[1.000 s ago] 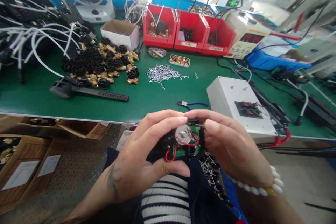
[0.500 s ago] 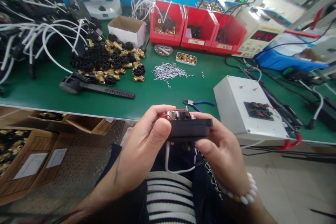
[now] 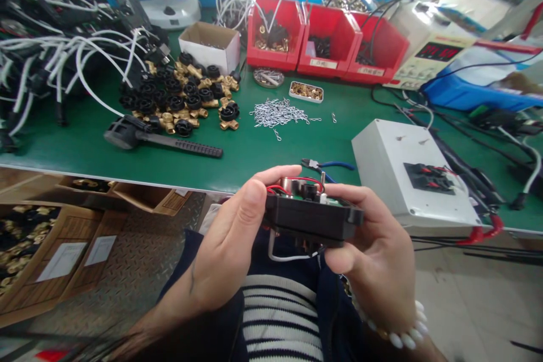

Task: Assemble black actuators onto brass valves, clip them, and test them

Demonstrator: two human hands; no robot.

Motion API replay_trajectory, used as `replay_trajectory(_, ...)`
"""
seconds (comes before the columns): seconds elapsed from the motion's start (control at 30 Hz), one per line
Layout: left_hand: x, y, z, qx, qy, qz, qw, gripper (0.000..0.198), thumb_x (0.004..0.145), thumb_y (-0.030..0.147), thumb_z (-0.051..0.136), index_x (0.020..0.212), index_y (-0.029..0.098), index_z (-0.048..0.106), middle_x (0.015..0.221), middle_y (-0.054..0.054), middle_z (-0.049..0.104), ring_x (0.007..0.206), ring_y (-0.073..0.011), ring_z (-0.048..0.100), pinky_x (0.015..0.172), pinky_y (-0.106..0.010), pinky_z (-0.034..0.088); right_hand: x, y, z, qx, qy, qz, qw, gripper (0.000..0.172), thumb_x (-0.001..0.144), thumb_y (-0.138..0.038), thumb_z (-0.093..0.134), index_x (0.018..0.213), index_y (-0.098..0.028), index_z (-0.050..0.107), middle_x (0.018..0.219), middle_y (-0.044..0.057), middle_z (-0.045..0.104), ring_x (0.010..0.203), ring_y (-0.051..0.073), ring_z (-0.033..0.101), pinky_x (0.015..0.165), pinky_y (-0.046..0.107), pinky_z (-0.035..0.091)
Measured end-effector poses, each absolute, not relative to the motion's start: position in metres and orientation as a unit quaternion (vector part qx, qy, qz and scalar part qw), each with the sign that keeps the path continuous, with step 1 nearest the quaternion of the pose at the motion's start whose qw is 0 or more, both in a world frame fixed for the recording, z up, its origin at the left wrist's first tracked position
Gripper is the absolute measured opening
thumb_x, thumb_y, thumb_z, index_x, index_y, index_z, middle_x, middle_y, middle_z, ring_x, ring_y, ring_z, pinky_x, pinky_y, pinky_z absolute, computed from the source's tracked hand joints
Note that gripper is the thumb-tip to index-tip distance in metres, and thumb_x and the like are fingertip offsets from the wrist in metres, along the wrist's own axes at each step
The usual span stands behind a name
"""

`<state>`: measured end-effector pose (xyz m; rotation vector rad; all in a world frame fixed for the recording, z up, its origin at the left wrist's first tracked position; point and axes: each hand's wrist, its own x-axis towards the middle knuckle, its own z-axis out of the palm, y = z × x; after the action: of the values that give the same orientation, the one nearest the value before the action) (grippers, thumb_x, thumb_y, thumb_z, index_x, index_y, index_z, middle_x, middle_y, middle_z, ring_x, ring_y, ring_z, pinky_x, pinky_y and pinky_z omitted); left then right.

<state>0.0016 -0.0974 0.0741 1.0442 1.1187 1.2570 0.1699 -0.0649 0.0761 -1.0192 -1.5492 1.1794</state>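
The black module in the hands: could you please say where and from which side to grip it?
I'd grip the black module by its short ends, from either side, as the left hand and right hand do: those ends are plain, while red wires crowd the open top and a white cable hangs below.

Black housing (image 3: 311, 219) front and centre, flashes of red wire (image 3: 278, 188) across the top, a white cable (image 3: 288, 257) looping underneath. Below that, a striped top (image 3: 280, 317), navy and white (bold horizontal bands). White beads on the bracelet (image 3: 403, 336). Up on the bench it's a deep green mat (image 3: 254, 150), a heap of brass-gold fittings (image 3: 186, 99) capped in black, silvery pins (image 3: 280, 113) scattered mid-table, three bright red bins (image 3: 328, 39) at the back. Blue handles on the cutters (image 3: 335, 165), a white box (image 3: 382, 153) with a black panel and red switches (image 3: 428, 175), white cords (image 3: 80, 62) tangled over black parts, brown cartons (image 3: 55, 249) down below
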Motion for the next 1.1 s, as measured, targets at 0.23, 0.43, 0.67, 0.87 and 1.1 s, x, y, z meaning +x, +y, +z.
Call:
replay_trajectory(0.23, 0.003, -0.097, 0.071, 0.426, 0.423, 0.570, 0.561, 0.046, 0.103, 0.054, 0.030, 0.130, 0.032, 0.060, 0.126, 0.002, 0.066, 0.118, -0.0165, 0.061, 0.107, -0.031, 0.045, 0.170, -0.068, 0.079, -0.408, -0.646, 0.456, 0.456, 0.055, 0.070, -0.058, 0.076, 0.114, -0.028, 0.063, 0.103, 0.000, 0.070, 0.089, 0.013, 0.068, 0.080, 0.019, 0.057)
replay_trajectory(0.43, -0.014, -0.064, 0.034, 0.571, 0.532, 0.519, 0.349, 0.046, 0.104, 0.046, 0.035, 0.134, 0.019, 0.057, 0.132, -0.006, 0.060, 0.121, -0.0163, 0.056, 0.106, -0.031, 0.044, 0.159, -0.043, 0.055, -0.407, -0.597, 0.553, 0.414, 0.050, 0.078, -0.035, 0.077, 0.119, -0.022, 0.051, 0.119, 0.008, 0.069, 0.104, 0.017, 0.069, 0.088, 0.024, 0.058)
replay_trajectory(0.67, -0.105, -0.009, 0.003, 0.489, 0.764, 0.412, -0.085, 0.035, 0.090, 0.031, 0.060, 0.114, 0.006, 0.068, 0.112, -0.017, 0.063, 0.107, -0.0289, 0.058, 0.099, -0.042, 0.044, 0.141, -0.017, 0.004, -0.435, -0.573, 0.564, 0.405, 0.095, 0.082, -0.042, 0.070, 0.153, -0.015, 0.014, 0.149, 0.020, 0.043, 0.126, 0.023, 0.058, 0.109, 0.037, 0.046)
replay_trajectory(0.87, -0.126, 0.016, 0.014, 0.458, 0.879, 0.131, -0.018, 0.048, 0.088, 0.044, 0.063, 0.116, 0.005, 0.061, 0.109, -0.020, 0.066, 0.108, -0.0365, 0.062, 0.097, -0.044, 0.044, 0.136, -0.015, -0.005, -0.462, -0.719, 0.420, 0.305, 0.091, 0.088, -0.040, 0.058, 0.159, -0.013, 0.007, 0.156, 0.020, 0.032, 0.133, 0.028, 0.050, 0.112, 0.049, 0.041)
replay_trajectory(1.1, -0.120, 0.025, 0.019, 0.450, 0.882, 0.143, -0.001, 0.053, 0.093, 0.043, 0.056, 0.125, 0.001, 0.051, 0.116, -0.026, 0.063, 0.110, -0.0378, 0.063, 0.095, -0.047, 0.046, 0.140, -0.024, -0.011, -0.457, -0.811, 0.179, 0.319, 0.064, 0.093, -0.037, 0.056, 0.147, -0.006, 0.039, 0.145, 0.023, 0.047, 0.135, 0.034, 0.045, 0.110, 0.056, 0.040)
